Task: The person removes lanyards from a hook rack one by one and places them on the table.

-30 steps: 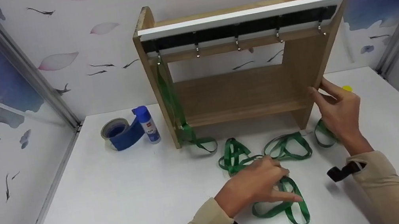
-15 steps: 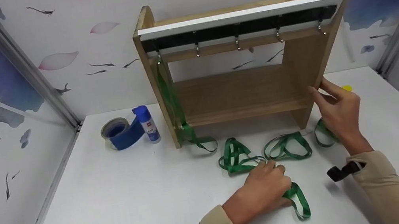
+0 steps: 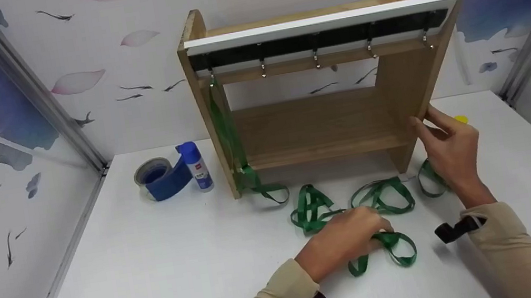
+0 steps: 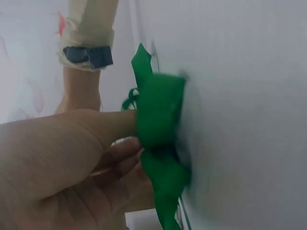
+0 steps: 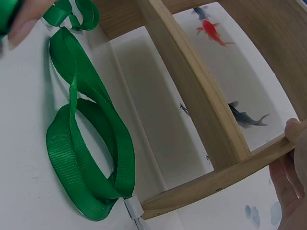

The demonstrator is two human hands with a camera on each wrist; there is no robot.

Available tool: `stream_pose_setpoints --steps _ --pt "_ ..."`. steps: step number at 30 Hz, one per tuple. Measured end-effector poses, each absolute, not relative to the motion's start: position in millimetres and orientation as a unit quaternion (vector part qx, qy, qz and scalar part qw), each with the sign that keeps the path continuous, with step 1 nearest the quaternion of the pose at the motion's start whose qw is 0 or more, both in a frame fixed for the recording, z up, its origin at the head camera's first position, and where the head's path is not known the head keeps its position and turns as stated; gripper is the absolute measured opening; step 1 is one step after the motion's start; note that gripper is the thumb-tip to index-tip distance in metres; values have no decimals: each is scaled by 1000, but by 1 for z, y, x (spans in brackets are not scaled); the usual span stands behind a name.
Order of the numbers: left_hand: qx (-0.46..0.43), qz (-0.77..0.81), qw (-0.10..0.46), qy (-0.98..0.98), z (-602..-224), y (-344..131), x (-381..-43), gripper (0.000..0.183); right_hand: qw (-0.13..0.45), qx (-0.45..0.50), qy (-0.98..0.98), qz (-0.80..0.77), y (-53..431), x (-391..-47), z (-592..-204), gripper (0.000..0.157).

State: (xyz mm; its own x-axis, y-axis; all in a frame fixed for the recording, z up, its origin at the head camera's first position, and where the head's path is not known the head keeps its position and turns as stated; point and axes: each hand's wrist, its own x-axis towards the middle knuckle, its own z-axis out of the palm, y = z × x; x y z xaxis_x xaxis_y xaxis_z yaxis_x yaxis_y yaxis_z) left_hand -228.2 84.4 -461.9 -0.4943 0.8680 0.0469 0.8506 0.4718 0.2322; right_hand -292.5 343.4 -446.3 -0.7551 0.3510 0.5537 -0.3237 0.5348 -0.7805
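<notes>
My left hand [image 3: 346, 240] pinches a green lanyard [image 3: 403, 249] low over the white table. Its loops hang out past the fingertips in the head view. Close up in the left wrist view, the folded green ribbon [image 4: 160, 110] sits at the thumb and fingers. My right hand [image 3: 454, 145] grips the right side board of a wooden shelf [image 3: 320, 127], thumb in front and fingers behind. Along the shelf's top front runs a row of metal hooks [image 3: 316, 58]. A green lanyard [image 3: 227, 128] hangs from the leftmost hook, its lower end trailing on the table.
Two looped green lanyards [image 3: 312, 208] [image 3: 382, 197] lie before the shelf, and another green lanyard [image 3: 431, 178] lies beside the right wrist. Left of the shelf stand a roll of blue tape [image 3: 163, 178] and a blue-capped glue stick [image 3: 196, 166]. A yellow cap [image 3: 461, 119] shows behind the right hand.
The left hand, fingers spread over the lanyard a second ago, has closed on it. It has drawn the loops together and moved them slightly away from me. The right hand stays on the shelf.
</notes>
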Motion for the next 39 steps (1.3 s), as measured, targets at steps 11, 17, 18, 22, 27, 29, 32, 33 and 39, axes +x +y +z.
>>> stream_pose_setpoints --steps 11,17,18,22,27,29,32,33,39 --pt "519 150 90 837 -461 80 -236 47 346 -19 -811 472 345 -291 -446 48" --pt "501 193 89 839 -449 73 -239 48 349 -15 -809 473 346 -291 -446 47" --pt "498 199 82 840 -447 71 -240 45 349 -15 -809 474 346 -291 -445 47" --pt "481 229 56 844 -440 60 -247 31 348 -16 -808 474 346 -291 -445 47" --pt "457 267 37 848 -433 43 -256 30 358 -5 -802 478 346 -291 -446 46" --pt "446 281 27 849 -428 35 -259 30 360 -3 -801 478 345 -291 -445 46" --pt "427 300 1 853 -419 21 -263 29 357 -6 -805 473 345 -291 -445 46" --pt "420 306 -13 854 -416 16 -264 29 355 -7 -807 472 344 -291 -445 47" --pt "357 380 -152 840 -394 -22 -273 30 346 -12 -812 470 344 -290 -445 48"
